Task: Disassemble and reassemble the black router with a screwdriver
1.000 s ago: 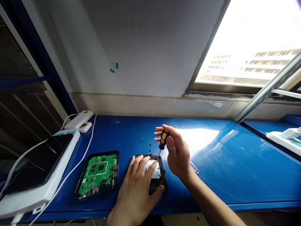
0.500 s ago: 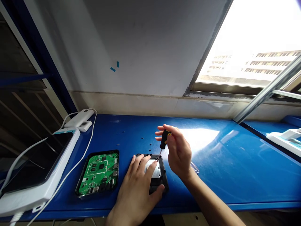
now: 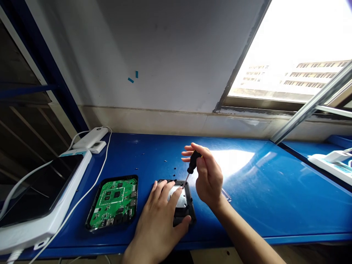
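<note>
Pinching one black-handled screwdriver (image 3: 194, 162) here, the right hand (image 3: 207, 176) has thumb and index finger on the handle and the other three fingers sticking out. Shaft slants down to the upper right of one silvery plate (image 3: 181, 201), which sits in one black plastic housing (image 3: 189, 216). Can't tell if the tip is seated in a screw.

Left hand (image 3: 159, 212) is laid palm-down over the left side of that housing, fingers a bit spread, thumb out at the lower edge.

The housing lies on the blue tabletop (image 3: 275, 190), near the front. Left of it, well clear of the hand, there's one green circuit board (image 3: 115, 200) in its own black shell. Behind those two I count five tiny screw-like bits (image 3: 165, 160), a couple of them pretty dark. Also two blue strips (image 3: 136, 74) on the wall (image 3: 170, 55), fwiw.
</note>
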Demonstrator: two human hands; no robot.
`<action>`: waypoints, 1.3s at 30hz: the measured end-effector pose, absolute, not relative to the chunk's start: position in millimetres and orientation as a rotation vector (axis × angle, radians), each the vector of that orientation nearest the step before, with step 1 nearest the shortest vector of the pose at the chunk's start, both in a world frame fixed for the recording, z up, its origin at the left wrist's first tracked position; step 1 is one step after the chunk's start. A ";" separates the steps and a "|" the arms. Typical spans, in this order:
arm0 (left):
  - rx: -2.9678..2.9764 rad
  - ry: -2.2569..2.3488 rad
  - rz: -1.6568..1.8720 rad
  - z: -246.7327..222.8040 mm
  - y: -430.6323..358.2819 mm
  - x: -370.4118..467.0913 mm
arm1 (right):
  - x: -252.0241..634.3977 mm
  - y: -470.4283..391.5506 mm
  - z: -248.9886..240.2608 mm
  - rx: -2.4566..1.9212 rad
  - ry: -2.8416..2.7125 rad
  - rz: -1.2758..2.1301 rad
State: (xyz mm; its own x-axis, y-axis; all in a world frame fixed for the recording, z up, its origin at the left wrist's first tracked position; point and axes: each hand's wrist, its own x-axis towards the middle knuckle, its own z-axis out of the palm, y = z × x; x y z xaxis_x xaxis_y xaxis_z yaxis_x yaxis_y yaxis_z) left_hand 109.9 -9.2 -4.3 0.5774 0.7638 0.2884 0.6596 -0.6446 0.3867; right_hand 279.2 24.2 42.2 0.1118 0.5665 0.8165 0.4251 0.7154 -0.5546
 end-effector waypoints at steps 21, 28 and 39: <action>2.536 1.178 0.585 -0.3 -8.5 110.3 | 279.7 23.9 42.5 -0.892 -1.511 0.155; 2.510 1.188 0.580 0.7 -10.3 109.7 | 283.5 27.9 42.2 -1.021 -1.454 -0.023; 2.516 1.176 0.626 -1.2 -9.0 111.4 | 279.0 23.0 43.3 -0.872 -1.507 0.146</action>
State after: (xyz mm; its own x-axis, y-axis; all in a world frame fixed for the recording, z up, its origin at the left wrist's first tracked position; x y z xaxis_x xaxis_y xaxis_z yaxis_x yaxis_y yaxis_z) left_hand 111.4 -9.0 -1.2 0.5716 0.7782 0.2600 0.6503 -0.6229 0.4348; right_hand 279.0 23.0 43.3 0.1174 0.5880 0.8003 0.4238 0.6992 -0.5758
